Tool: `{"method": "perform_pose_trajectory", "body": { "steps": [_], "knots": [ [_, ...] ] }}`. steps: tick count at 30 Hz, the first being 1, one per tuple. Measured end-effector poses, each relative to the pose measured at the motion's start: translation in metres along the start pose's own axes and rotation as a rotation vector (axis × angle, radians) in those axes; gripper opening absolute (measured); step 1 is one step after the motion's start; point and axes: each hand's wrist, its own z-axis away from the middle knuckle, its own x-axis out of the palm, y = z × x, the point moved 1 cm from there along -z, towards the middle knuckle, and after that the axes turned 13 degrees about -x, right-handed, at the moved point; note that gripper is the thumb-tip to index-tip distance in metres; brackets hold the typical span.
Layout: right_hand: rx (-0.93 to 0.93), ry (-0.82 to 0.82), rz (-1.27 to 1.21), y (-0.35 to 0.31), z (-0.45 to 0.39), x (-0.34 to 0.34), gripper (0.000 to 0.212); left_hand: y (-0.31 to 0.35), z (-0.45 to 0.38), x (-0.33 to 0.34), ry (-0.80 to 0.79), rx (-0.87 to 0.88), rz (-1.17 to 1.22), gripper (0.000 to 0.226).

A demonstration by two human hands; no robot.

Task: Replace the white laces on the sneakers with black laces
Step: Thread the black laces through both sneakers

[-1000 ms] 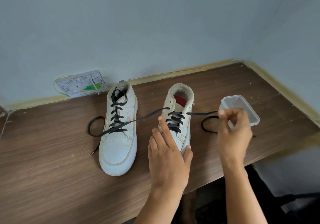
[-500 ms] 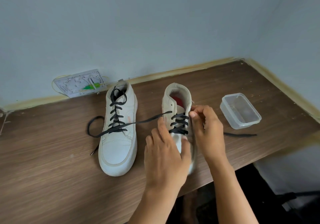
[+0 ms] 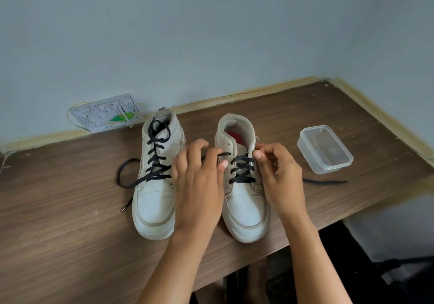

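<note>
Left hand [image 3: 199, 181] pinches the black lace [image 3: 242, 169]; right hand [image 3: 279, 174] pinches at the right sneaker [image 3: 244, 186] eyelet. Uneven pulling could leave one end short.

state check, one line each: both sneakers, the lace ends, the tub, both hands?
left sneaker: upright on the table, black lace through to the top eyelets, untied
right sneaker: upright, black lace only partway up
loose lace end: lying flat on table
plastic tub: open, no lid, looks empty
left hand: pinching the right sneaker's lace
right hand: fingers curled at the right sneaker's eyelets; grip unclear

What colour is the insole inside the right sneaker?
Red, seen in the head view inside the right sneaker's opening: insole.
</note>
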Motion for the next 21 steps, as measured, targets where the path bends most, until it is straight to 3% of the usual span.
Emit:
{"method": "perform_pose_trajectory", "body": {
  "steps": [6,9,14,17,19,21],
  "knots": [
    [0.003,0.004,0.025,-0.002,-0.001,-0.001,0.010,0.002,-0.009,-0.004,0.016,0.005,0.050,0.008],
    [0.016,0.033,0.019,-0.004,0.000,0.001,0.005,0.001,-0.013,-0.009,0.016,-0.077,0.101,0.019],
    [0.088,0.050,-0.048,-0.009,0.000,-0.003,0.006,-0.003,-0.020,-0.021,-0.171,-0.108,0.246,0.015],
    [0.119,0.104,-0.057,-0.011,0.000,-0.011,0.009,-0.006,-0.024,-0.037,-0.302,-0.206,0.478,0.014],
    [0.161,0.122,-0.196,-0.018,-0.003,-0.017,0.010,-0.005,-0.025,-0.045,-0.404,-0.217,0.637,0.012],
    [0.230,0.015,-0.518,-0.027,-0.006,-0.021,0.011,-0.001,-0.024,-0.048,-0.467,-0.183,0.736,0.014]
  ]
}}
